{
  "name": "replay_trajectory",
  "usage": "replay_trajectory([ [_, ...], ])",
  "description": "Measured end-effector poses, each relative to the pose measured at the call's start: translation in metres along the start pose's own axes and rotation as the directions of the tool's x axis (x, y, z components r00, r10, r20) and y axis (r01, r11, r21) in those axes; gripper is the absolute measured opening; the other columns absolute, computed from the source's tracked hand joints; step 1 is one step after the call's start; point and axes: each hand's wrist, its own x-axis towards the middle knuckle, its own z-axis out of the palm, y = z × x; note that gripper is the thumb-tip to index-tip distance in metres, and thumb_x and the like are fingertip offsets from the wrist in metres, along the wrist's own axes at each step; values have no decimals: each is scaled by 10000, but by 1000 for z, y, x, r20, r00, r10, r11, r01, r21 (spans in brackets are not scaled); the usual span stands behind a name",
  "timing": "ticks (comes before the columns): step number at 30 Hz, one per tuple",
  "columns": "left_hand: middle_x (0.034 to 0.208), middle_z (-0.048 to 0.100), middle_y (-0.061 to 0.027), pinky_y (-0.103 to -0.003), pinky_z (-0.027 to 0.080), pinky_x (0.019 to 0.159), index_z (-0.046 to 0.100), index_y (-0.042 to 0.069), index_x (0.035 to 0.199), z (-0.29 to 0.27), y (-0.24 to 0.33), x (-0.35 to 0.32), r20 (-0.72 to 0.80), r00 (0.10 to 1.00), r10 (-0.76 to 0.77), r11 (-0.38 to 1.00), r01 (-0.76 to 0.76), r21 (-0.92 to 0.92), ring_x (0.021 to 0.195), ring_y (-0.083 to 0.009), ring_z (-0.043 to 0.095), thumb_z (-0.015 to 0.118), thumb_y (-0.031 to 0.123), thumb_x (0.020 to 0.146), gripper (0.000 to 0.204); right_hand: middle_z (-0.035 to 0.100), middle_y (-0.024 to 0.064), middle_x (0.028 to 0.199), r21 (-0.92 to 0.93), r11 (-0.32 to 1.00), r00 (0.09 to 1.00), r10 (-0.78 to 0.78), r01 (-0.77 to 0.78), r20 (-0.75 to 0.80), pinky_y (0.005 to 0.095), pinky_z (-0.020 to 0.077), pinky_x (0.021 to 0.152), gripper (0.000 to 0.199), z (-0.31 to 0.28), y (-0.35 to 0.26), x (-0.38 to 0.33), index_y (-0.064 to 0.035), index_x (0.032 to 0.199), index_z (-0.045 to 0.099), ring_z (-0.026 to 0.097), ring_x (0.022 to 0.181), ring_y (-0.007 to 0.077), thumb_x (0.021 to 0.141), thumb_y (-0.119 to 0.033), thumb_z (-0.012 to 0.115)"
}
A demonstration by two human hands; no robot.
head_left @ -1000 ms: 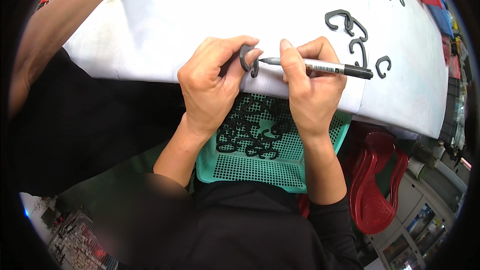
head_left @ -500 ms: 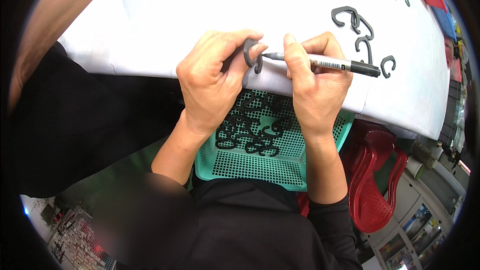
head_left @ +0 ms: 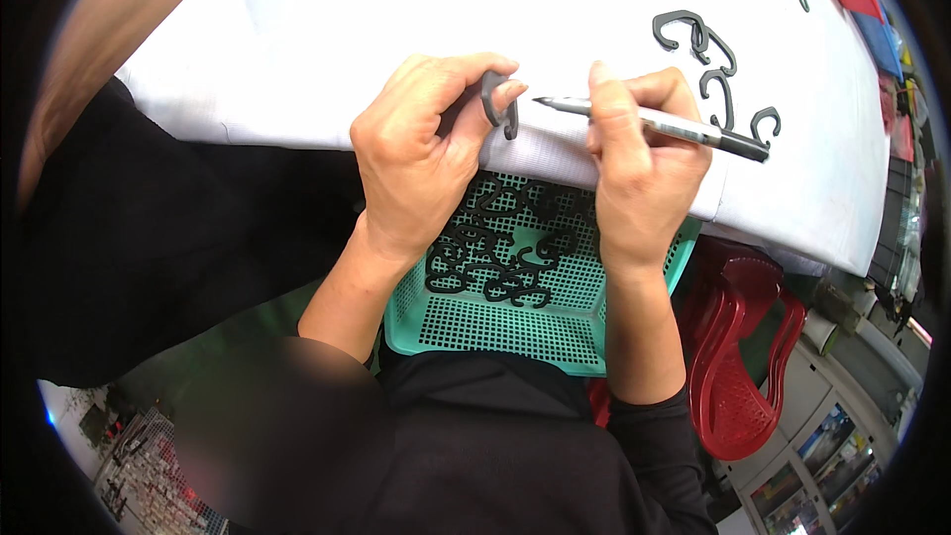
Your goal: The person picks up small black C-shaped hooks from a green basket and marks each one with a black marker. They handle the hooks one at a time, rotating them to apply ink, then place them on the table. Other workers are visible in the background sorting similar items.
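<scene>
Left hand (head_left: 416, 144): thumb and fingers are pinching, nearly closed, one smooth dark-grey C-shaped hook (head_left: 490, 102) over the near edge of the white table (head_left: 347, 59).
Green perforated plastic basket (head_left: 510, 329): is holding similar hooks, nearer.
Slim pale black-ended marker (head_left: 686, 129): is pointing left toward the hook, just apart, slanting near-right.
Right hand (head_left: 644, 154): fingers are closed, gripping the marker.

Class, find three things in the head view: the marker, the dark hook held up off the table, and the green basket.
Marker (head_left: 686, 129): head view, on its barrel.
Dark hook (head_left: 490, 102): head view, on its curved side.
Green basket (head_left: 500, 327): head view, on bare mesh.
</scene>
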Motion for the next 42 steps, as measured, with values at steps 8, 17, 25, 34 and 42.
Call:
replay_trajectory([
  [8,752,644,-30,-203,458,598,684,8,975,6,2,1,-65,996,64,996,-60,58,653,-70,571,725,4,781,198,516,-17,607,121,988,990,-78,92,-116,181,343,469,175,-16,-2,-2,-34,750,517,463,524,21,835,-45,669],
  [17,786,669,-50,-265,496,620,668,116,1153,12,2,1,-94,994,53,997,-47,64,651,-135,592,736,61,758,405,512,-9,618,-54,992,992,-120,118,-29,195,384,483,172,2,7,-6,-13,732,537,477,541,39,760,-20,707],
  [25,768,644,-36,-209,464,550,666,79,1155,13,-1,3,-97,984,151,984,-140,111,603,-71,544,742,33,766,399,544,0,572,-54,992,993,-116,114,-25,192,397,471,158,7,9,-2,-16,721,545,511,516,43,757,-21,699],
  [34,766,647,-31,-207,467,551,671,86,1147,14,0,4,-99,986,134,988,-125,89,596,-69,545,743,32,763,394,547,-1,585,-58,991,992,-121,120,-20,196,398,470,161,7,10,-3,-16,718,548,507,520,43,745,-21,706],
  [42,767,646,-31,-213,470,558,669,86,1147,13,0,3,-103,987,127,989,-119,83,599,-70,546,741,20,759,400,552,1,613,-109,986,991,-131,130,1,197,408,493,171,7,8,-3,-21,723,549,507,541,46,756,-36,717],
])
